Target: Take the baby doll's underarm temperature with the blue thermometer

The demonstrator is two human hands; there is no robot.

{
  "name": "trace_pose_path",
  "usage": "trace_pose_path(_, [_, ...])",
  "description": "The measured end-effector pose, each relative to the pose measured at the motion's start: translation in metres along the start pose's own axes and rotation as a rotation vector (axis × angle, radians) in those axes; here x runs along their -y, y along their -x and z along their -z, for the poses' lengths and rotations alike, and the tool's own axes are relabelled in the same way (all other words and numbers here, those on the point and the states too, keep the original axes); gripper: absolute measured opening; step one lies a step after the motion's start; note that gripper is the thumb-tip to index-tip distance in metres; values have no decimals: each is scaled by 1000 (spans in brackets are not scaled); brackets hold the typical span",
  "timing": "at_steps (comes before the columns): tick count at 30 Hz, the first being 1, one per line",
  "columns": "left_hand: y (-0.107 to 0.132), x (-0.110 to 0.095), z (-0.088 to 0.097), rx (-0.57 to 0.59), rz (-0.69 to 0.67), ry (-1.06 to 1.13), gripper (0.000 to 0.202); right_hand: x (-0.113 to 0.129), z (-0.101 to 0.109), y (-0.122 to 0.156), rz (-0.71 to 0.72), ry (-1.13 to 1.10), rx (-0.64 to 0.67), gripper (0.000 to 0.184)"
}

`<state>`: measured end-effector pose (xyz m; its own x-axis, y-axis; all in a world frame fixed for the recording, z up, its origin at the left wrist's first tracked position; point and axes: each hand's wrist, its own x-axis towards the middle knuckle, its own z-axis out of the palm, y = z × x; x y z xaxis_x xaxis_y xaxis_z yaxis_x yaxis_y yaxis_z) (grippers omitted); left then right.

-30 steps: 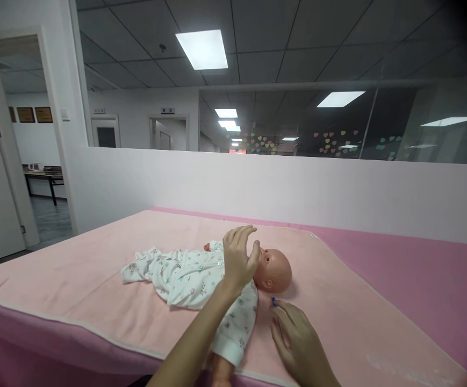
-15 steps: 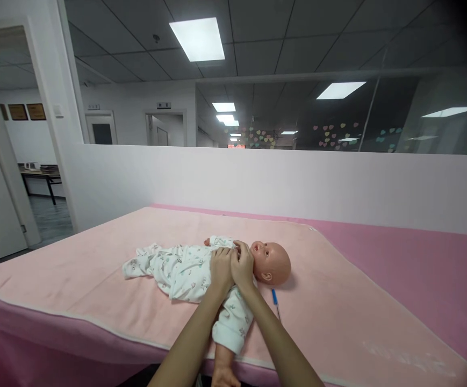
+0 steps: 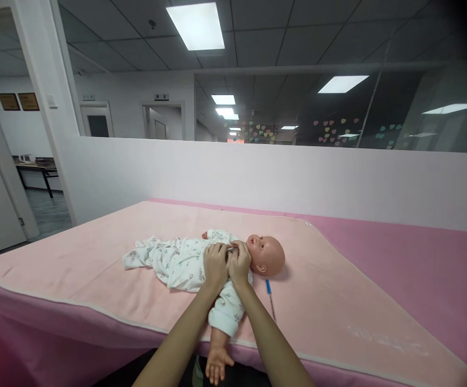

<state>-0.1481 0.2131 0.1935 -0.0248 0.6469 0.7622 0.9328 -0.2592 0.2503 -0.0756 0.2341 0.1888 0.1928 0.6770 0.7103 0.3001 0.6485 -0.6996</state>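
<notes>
A baby doll (image 3: 266, 255) lies on its back, head to the right, dressed in a white patterned onesie (image 3: 182, 263). On its upper chest, just below the chin, my left hand (image 3: 216, 263) and my right hand (image 3: 239, 262) sit side by side with curled fingers. Both are closed on the front of the onesie near the neck; the fingertips and the bit of cloth between them are mostly hidden. One doll arm passes between my forearms, its bare hand (image 3: 218, 365) hanging over the near edge.
A blue-capped pen (image 3: 271, 298) lies by the doll's head, partly behind my right forearm. Pink padded cloth (image 3: 330, 301) covers the table. Behind it stands a low white partition (image 3: 257, 174) with glass above, and an open doorway (image 3: 43, 161) is at the left.
My hands have drawn slightly apart at the onesie's neck, opening a small gap between them. The whole view has shifted a little, and more of the doll's near hand shows.
</notes>
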Motion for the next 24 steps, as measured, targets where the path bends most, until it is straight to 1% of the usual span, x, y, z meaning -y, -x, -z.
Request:
trace_pose_path(5, [1,1,2,-6,-43,80,18,-3,-1,-1,-56,-81,-112,29])
trace_pose_path(9, [1,1,1,3,-66,124,17,-1,-1,1,-26,-63,-147,24])
trace_pose_path(13, [0,3,-2,2,-63,199,17,2,-2,4,15,5,-171,25])
trace_pose_path(15, [0,4,-3,-8,-18,270,19,3,-3,5,59,58,-183,25])
trace_pose_path(17, [-1,5,-5,-10,58,330,21,4,-4,6,96,109,-172,24])
trace_pose_path(19, [-2,6,-6,0,118,374,22,3,-5,4,84,143,-146,24])
trace_pose_path(22, [-3,7,-6,5,160,441,25,-1,-5,2,22,154,-88,22])
trace_pose_path(24, [-5,8,-4,0,186,499,26,-1,-5,1,36,158,-50,22])
